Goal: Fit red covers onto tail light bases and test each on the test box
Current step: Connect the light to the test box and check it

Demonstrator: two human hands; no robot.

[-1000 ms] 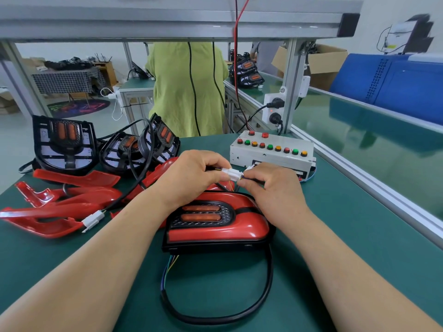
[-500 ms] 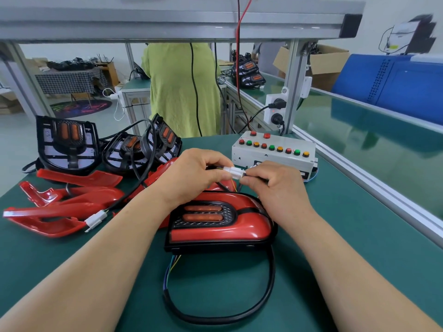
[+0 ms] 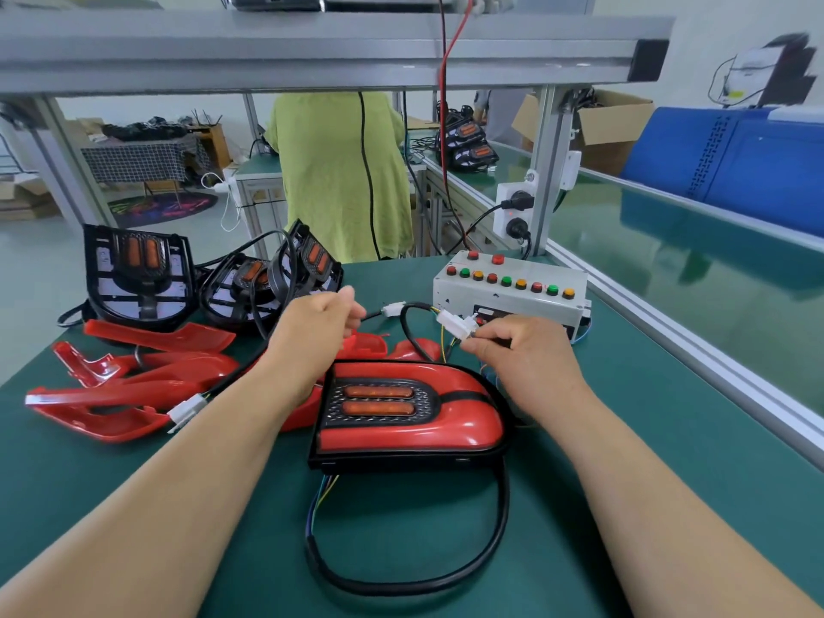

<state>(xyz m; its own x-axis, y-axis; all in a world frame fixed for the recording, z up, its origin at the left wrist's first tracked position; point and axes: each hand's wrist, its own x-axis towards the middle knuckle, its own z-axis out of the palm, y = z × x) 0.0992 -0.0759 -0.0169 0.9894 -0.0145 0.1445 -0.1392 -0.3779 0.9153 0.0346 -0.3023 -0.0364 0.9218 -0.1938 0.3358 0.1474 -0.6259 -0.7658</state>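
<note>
Green bench [image 3: 624, 439], hands gripping separate connectors (unplugged), assembled tail light [image 3: 408, 412] between.

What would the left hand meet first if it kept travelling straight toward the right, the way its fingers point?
Probably the white connector hanging just ahead of the left hand; beyond it, the right hand's plug. Depth is uncertain.

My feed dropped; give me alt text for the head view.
Two hands hold separated white connectors above an assembled red tail light: left hand, right hand. The button-covered test box sits behind; loose red covers lie left.
</note>
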